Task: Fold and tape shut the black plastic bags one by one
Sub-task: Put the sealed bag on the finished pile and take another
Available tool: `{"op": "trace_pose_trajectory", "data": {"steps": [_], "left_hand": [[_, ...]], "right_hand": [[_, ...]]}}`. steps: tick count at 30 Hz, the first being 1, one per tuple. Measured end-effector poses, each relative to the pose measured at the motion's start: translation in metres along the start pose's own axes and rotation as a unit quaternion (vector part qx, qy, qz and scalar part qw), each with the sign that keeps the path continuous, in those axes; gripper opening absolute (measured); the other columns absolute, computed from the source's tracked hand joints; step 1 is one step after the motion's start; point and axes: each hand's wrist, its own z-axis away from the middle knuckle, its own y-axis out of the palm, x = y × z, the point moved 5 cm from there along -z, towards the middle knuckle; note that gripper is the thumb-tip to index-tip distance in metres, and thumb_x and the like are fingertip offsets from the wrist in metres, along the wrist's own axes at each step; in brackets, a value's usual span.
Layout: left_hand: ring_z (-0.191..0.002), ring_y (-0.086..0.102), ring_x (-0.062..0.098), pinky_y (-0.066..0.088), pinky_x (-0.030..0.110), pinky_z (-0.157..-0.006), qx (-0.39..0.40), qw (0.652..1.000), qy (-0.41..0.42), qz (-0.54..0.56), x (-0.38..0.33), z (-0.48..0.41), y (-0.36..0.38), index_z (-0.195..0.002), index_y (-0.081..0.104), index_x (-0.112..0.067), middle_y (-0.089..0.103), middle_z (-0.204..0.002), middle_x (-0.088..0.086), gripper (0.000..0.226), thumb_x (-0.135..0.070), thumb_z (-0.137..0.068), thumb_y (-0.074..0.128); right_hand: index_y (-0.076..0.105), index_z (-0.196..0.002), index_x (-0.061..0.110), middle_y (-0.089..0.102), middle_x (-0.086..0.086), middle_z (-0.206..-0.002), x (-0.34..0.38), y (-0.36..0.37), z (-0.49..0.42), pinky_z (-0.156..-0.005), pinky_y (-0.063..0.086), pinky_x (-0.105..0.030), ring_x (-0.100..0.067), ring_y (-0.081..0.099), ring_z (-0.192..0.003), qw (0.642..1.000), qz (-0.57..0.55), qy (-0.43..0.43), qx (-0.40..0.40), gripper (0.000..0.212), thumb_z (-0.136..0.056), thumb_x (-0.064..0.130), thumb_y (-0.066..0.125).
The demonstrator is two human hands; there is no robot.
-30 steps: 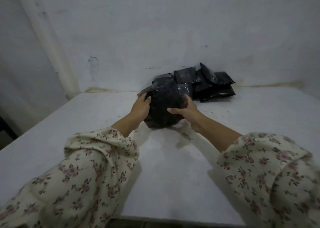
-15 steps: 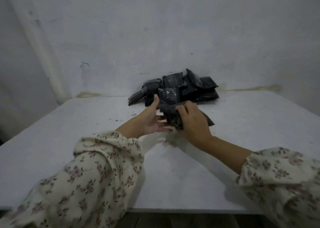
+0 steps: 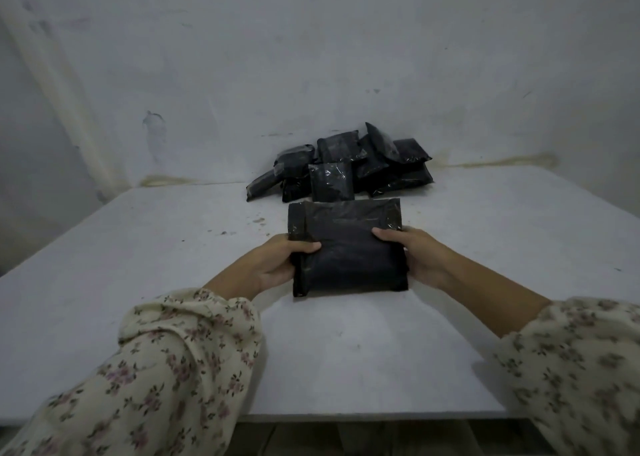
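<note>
A flat black plastic bag [image 3: 348, 247] lies in the middle of the white table [image 3: 138, 265], with a fold running down its left side. My left hand [image 3: 282, 263] grips its left edge, thumb on top. My right hand [image 3: 415, 253] grips its right edge, thumb on top as well. Behind it, against the wall, sits a pile of several folded and taped black bags [image 3: 346, 164].
A white wall [image 3: 311, 57] closes off the back of the table, which meets another wall on the left. The table's front edge [image 3: 346, 415] runs just below my floral sleeves. A few dark specks [image 3: 258, 221] mark the table left of the bag.
A bag held on edge near the pile has been brought toward me and now lies flat, both hands gripping its sides. The camera has tilted.
</note>
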Motion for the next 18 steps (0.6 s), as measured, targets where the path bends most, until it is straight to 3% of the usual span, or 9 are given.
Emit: {"op": "trace_pose_trajectory", "data": {"steps": [4,8,14,18], "left_hand": [[-0.092,0.071,0.021,0.059,0.028,-0.076,0.002,1.0,-0.008,0.022,0.006,0.0,-0.001,-0.111,0.062,0.001,0.072,-0.105,0.013,0.02,-0.001,-0.091,0.056],[-0.086,0.072,0.021,0.059,0.028,-0.075,-0.015,0.999,-0.031,0.018,0.013,0.0,-0.005,-0.106,0.064,-0.001,0.074,-0.097,0.011,0.016,-0.003,-0.091,0.059],[-0.096,0.069,0.021,0.057,0.028,-0.083,-0.024,0.999,-0.015,-0.033,0.015,-0.002,-0.009,-0.108,0.065,-0.003,0.071,-0.108,0.012,0.023,-0.002,-0.085,0.065],[-0.095,0.069,0.022,0.058,0.027,-0.077,-0.06,0.997,-0.005,-0.044,0.019,-0.004,-0.012,-0.106,0.066,-0.003,0.071,-0.107,0.013,0.022,-0.004,-0.084,0.068]], "right_hand": [[0.065,-0.114,0.003,0.073,-0.012,-0.105,-0.004,0.004,0.004,-0.065,0.057,-0.027,-0.022,0.071,-0.087,0.998,-0.017,0.019,0.059,0.033,-0.082,0.008,0.069],[0.067,-0.108,0.002,0.072,-0.014,-0.104,-0.01,0.004,0.001,-0.063,0.058,-0.027,-0.023,0.072,-0.084,0.998,-0.017,0.019,0.063,0.03,-0.078,0.001,0.069],[0.069,-0.1,0.001,0.073,-0.012,-0.098,-0.007,0.002,0.0,-0.066,0.058,-0.026,-0.021,0.071,-0.083,0.998,0.001,-0.008,0.069,0.022,-0.079,-0.004,0.066],[0.069,-0.097,0.002,0.074,-0.01,-0.094,-0.007,0.0,0.0,-0.065,0.057,-0.024,-0.019,0.071,-0.082,0.998,0.021,-0.014,0.059,0.015,-0.082,0.001,0.067]]}}
